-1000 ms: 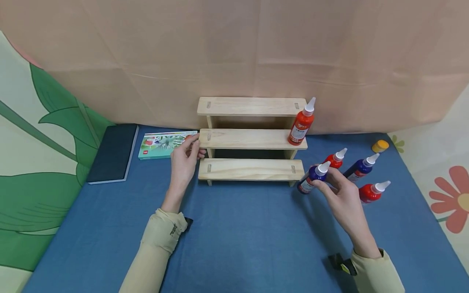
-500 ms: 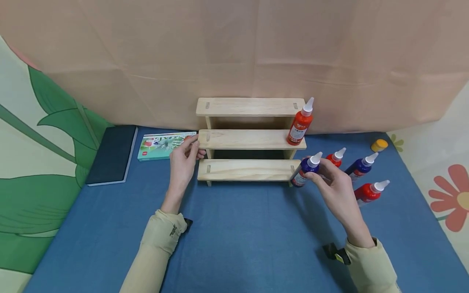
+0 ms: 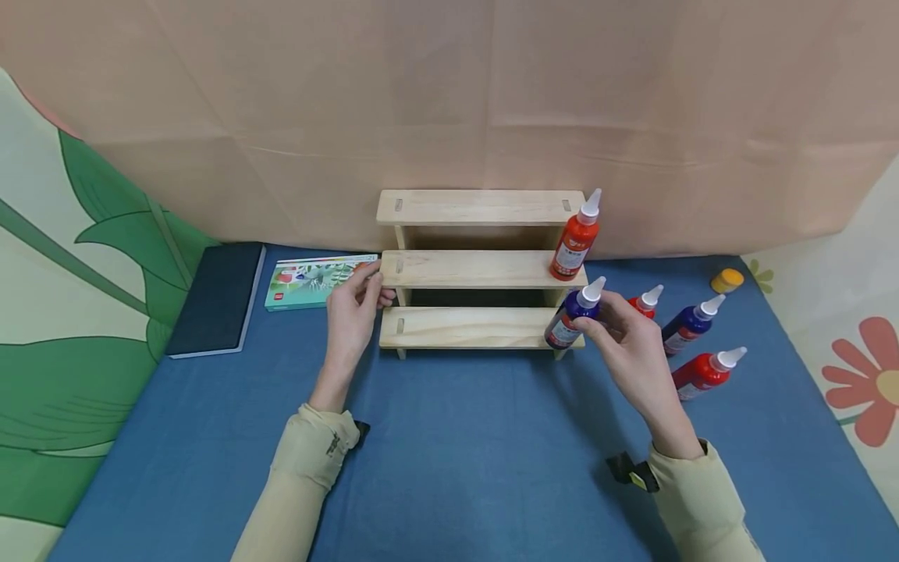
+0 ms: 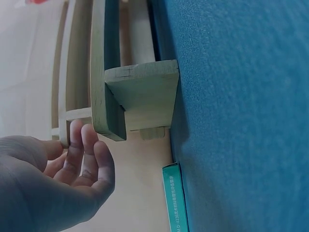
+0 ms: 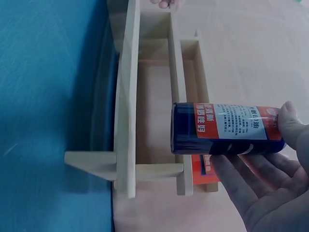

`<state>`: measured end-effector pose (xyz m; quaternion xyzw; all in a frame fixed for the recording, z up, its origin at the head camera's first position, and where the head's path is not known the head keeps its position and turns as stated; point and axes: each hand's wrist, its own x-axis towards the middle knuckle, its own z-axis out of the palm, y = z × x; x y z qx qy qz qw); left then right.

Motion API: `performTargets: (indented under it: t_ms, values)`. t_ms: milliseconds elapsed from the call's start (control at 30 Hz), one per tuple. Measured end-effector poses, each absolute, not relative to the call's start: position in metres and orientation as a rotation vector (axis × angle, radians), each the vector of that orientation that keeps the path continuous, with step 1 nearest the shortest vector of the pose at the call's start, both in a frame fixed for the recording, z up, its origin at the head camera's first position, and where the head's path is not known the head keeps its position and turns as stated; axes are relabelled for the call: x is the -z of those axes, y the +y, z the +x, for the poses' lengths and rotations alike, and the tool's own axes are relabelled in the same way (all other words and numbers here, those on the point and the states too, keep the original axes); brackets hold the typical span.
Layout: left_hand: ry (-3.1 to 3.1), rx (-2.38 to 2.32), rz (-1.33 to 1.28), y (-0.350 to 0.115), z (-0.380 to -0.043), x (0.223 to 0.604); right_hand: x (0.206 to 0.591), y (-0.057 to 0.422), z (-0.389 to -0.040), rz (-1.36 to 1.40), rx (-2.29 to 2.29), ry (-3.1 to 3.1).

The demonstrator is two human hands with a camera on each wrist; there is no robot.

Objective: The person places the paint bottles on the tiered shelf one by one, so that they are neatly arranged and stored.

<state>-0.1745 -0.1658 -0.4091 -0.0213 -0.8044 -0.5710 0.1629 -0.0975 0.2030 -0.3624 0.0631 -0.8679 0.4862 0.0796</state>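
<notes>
A pale wooden three-step shelf [image 3: 485, 269] stands on the blue cloth against the backdrop. At the left end of its middle step, my left hand [image 3: 353, 307] pinches the board between thumb and fingers; the left wrist view shows this hand [image 4: 63, 176] close up. My right hand [image 3: 628, 343] grips a blue paint bottle [image 3: 572, 316] with a white pointed nozzle. The bottle is tilted and overlaps the right end of the lowest step. In the right wrist view, its labelled body [image 5: 231, 128] points base first toward the shelf. A red paint bottle [image 3: 574, 242] stands on the middle step's right end.
Right of the shelf are another blue bottle [image 3: 688, 324], a red bottle [image 3: 705, 373] and a partly hidden red bottle [image 3: 646, 302]. A yellow-capped item [image 3: 726, 280] stands behind them. To the left lie a dark notebook [image 3: 218, 300] and a green box [image 3: 302, 285].
My right hand has carried the blue paint bottle left and upward, from beside the shelf to over the lowest step's right end. The left hand has stayed at the shelf.
</notes>
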Motion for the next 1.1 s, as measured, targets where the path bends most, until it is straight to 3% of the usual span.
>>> performTargets:
  t_ms: [1100]
  values:
    - [-2.312,1.592,-0.050,-0.165,-0.175,0.408,0.343,0.146,-0.160,0.323,-1.644,-2.399]
